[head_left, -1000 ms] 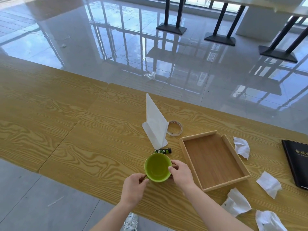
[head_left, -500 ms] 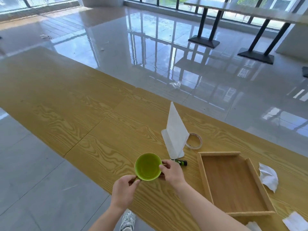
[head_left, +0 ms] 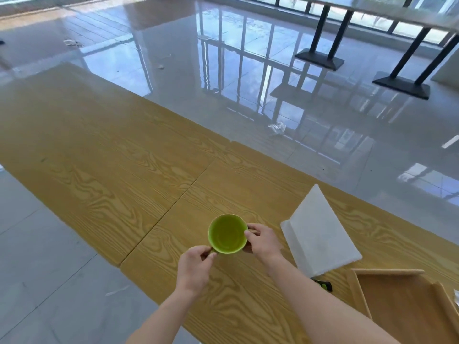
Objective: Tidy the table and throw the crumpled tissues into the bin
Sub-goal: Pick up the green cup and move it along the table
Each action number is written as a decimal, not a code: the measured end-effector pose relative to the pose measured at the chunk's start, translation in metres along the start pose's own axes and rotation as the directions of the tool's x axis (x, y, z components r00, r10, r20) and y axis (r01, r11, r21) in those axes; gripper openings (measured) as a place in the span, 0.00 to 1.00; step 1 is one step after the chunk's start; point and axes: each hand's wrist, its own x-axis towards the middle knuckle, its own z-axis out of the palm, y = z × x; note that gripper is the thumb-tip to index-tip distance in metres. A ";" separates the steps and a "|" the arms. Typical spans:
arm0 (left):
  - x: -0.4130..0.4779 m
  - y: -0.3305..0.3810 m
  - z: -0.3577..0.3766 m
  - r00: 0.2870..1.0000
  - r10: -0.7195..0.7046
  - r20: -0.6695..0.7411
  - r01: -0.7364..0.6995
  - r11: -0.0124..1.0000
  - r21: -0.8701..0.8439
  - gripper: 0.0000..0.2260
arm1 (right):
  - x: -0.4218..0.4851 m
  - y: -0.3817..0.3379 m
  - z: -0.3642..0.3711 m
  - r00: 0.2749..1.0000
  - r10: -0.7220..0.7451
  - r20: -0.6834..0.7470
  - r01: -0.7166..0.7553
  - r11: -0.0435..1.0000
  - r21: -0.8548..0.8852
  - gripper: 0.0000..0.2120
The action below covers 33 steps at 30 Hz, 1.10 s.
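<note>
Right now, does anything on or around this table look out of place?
Yes: a crumpled clear wrapper lies on the glossy floor beyond the table. Smaller scraps litter the floor further off.

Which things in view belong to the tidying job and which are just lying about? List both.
In the job:
- green cup, held by the left hand and right hand
- wooden tray
- white folded stand
- small black and green item beside the tray
- table

Lying about:
- clear wrapper on the floor
- far black-legged tables
</note>
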 end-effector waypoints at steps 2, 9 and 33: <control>0.020 -0.004 -0.009 1.000 -0.008 -0.014 0.008 1.000 0.005 0.04 | 0.013 -0.014 0.015 1.000 0.004 0.010 -0.004 1.000 0.004 0.11; 0.064 -0.029 -0.041 0.997 -0.052 -0.064 0.051 0.999 -0.008 0.03 | 0.049 -0.040 0.069 0.999 0.007 0.037 -0.008 1.000 0.011 0.11; 0.111 -0.073 -0.071 0.977 -0.110 -0.184 0.098 0.993 -0.073 0.03 | 0.090 -0.067 0.138 0.993 0.028 0.113 -0.030 0.999 0.015 0.11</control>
